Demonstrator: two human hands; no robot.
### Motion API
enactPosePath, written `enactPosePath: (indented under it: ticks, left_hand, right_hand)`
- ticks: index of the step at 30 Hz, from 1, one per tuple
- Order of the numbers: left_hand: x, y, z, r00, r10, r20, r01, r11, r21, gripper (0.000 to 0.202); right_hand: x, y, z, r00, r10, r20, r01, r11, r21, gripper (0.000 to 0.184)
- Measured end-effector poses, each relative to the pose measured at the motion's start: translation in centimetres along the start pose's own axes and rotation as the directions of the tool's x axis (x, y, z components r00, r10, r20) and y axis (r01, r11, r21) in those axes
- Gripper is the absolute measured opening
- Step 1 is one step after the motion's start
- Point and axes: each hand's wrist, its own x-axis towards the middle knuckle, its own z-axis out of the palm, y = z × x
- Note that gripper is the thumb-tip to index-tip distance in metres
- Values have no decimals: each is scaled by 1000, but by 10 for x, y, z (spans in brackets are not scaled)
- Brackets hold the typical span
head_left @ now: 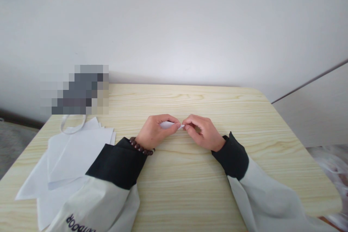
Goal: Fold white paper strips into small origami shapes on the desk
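Note:
Over the middle of the table, my left hand is closed around a small piece of folded white paper. The paper narrows to a point on its right side, and part of it is hidden behind my fingers. My right hand pinches that pointed tip between thumb and forefinger. Both hands are close together, with the tip bridging the small gap between them. A dark beaded bracelet circles my left wrist.
White paper sheets lie in a loose pile on the left, partly under my left sleeve. A white ring rests at their top edge, beside a dark pixelated object. The wood-grain table meets a pale wall at the back.

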Motion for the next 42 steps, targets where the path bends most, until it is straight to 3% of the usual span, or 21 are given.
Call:
enactPosePath:
  ticks: [5,13,18,23,27,31,33,37,42]
  left_hand:
    - [1,1,0,1000,-9,23,9,1000,5,19]
    - [0,3,-1,999,-23,40,23,1000,-3,22]
    - [1,-3,0,1000,-18,26,20,996,-88,31]
    - [3,-12,3,1000,-27,13,29,979,-201,49]
    - [3,-14,2,1000,-12,-1,11,985,-170,33]
    - [3,-12,0,1000,11,11,-11,1000,24,25]
    - [3,-10,-1,1000,30,1,-30,998,58,25]
    - [4,-13,2,1000,10,-16,-11,999,-52,26]
    - [5,-18,2,991,-36,-132,11,983,-185,30]
  right_hand:
    - [0,0,-1,999,3,34,-3,1000,10,11]
    - [1,1,2,1000,5,-8,-5,1000,-22,8]
    - [1,3,0,987,67,-148,-80,993,-85,10]
    - [0,7,-1,933,157,-324,-205,971,-119,14]
    - [1,9,0,942,136,-305,-196,965,-173,4]
    - [2,7,2,952,103,-288,-162,968,-190,27]
    - [3,6,3,959,79,-273,-132,974,-183,29]
    - [3,7,4,975,0,-224,-51,973,-224,10]
    - [2,8,4,957,43,-285,-118,960,-253,9]
